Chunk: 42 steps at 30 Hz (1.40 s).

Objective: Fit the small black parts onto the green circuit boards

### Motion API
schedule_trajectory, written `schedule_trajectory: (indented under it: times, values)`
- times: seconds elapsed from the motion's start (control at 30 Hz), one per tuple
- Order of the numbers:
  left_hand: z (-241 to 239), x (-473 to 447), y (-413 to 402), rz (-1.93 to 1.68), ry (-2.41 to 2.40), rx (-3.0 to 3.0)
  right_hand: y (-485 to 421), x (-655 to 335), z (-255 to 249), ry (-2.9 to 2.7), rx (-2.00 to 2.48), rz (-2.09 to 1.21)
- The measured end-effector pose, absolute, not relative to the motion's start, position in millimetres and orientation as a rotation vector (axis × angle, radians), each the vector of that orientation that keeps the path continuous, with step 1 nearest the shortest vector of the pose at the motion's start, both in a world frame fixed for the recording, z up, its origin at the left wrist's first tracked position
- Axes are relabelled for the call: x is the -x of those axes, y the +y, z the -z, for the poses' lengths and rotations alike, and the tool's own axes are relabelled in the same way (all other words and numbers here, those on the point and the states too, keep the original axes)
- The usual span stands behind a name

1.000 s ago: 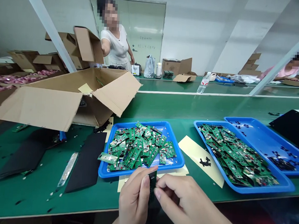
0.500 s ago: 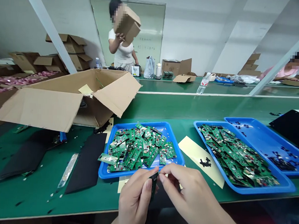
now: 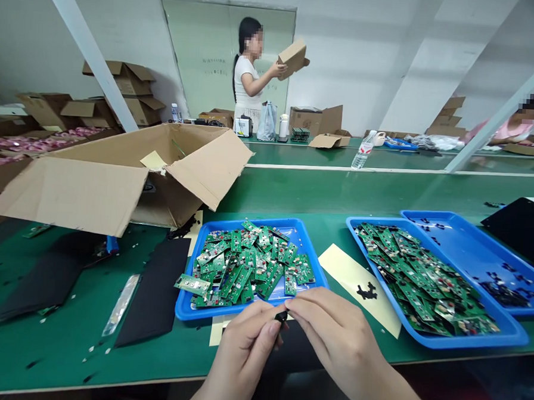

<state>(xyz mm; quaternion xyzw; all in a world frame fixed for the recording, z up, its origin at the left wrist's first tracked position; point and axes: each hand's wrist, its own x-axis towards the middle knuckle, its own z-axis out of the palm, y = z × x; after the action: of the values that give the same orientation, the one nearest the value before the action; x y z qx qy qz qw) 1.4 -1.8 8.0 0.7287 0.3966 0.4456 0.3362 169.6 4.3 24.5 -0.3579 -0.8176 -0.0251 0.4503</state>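
Observation:
In front of the near tray, my left hand (image 3: 250,345) is closed around a small circuit board, mostly hidden by the fingers; a black piece (image 3: 281,316) shows at its top end. My right hand (image 3: 343,335) pinches with thumb and forefinger right at that end. Whatever sits between those fingertips is too small to make out. Just beyond both hands lies a blue tray (image 3: 181,306) heaped with green circuit boards (image 3: 245,264). To the right, a second blue tray (image 3: 421,336) holds more boards (image 3: 419,273).
Small black parts (image 3: 367,290) lie on a cream paper sheet (image 3: 344,270). Another blue tray (image 3: 453,225) contains more black pieces. At left are a black sheet (image 3: 154,295), a clear strip (image 3: 122,304) and a large open carton (image 3: 70,190). Across the bench, a person (image 3: 249,74) holds a cardboard box (image 3: 293,59).
The held board has tilted, so its dark length no longer shows, only the black end. My right fingers have drawn together. The person across moved right, and lowered the box.

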Motion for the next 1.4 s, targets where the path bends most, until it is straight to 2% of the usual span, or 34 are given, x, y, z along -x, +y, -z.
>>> schedule_trajectory:
  times: [0.47,0.67,0.83,0.9,1.1,1.27,1.4]
  values:
    - [-11,6,11,-1.145,0.994,-1.886,-2,-178,-16,-2.029,0.86,-0.173]
    - [-11,7,14,-1.281,1.026,-2.064,-4,-177,-7,-2.004,0.87,-0.417]
    - [-5,9,16,-1.316,1.061,-2.309,-6,-176,-5,-1.883,0.801,-0.476]
    - [-4,10,15,-1.381,1.075,-2.433,-5,-178,-8,-1.711,0.862,-0.619]
    - [-10,15,11,-1.56,1.015,-2.888,-10,-177,-17,-1.354,0.931,-1.483]
    - [-10,15,10,-1.567,0.992,-2.948,-14,-174,-21,-1.257,0.941,-1.705]
    - [-10,14,10,-1.62,1.002,-2.912,-13,-173,-24,-1.193,0.954,-1.764]
